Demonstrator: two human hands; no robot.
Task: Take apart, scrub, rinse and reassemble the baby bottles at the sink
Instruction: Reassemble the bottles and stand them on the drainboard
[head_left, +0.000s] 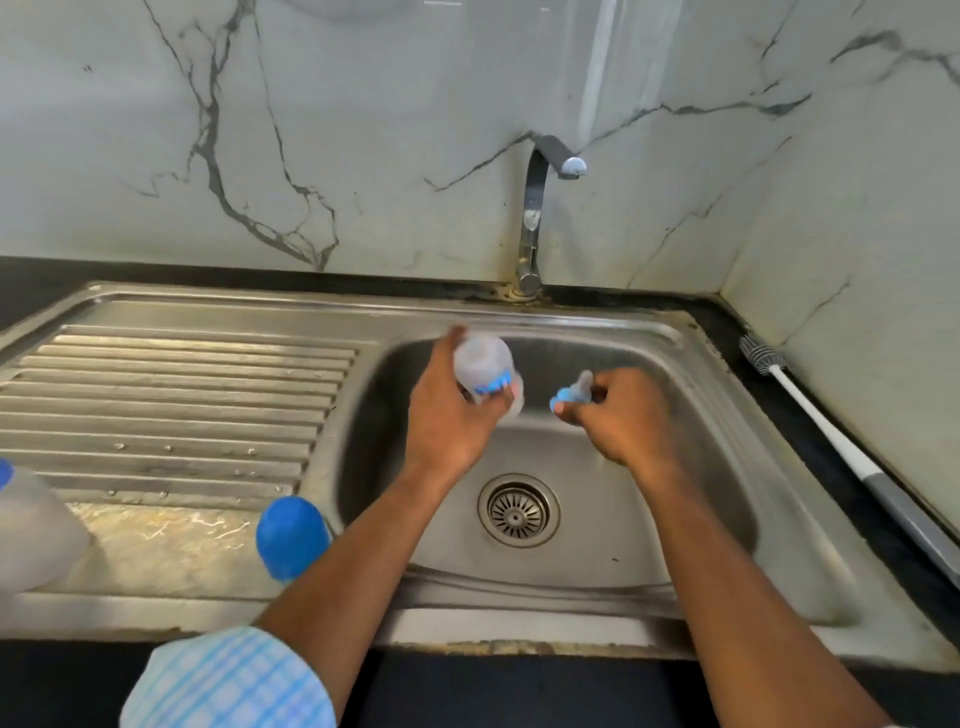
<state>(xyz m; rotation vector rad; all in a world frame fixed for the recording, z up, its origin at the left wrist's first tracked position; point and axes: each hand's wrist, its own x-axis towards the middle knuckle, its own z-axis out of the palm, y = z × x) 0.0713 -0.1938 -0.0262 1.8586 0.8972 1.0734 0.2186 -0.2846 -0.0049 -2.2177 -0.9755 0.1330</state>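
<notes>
Hands (457, 410) above steel sink (691, 467), marble walls (363, 156)

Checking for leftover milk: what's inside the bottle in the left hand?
The bottle looks empty through its cloudy wall; the left hand covers its lower part, so that stays unseen.

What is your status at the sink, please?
Left hand grips bottle body over basin. Right hand holds detached blue nipple ring. Tap dry, brush on counter right. Nothing obstructing.
</notes>
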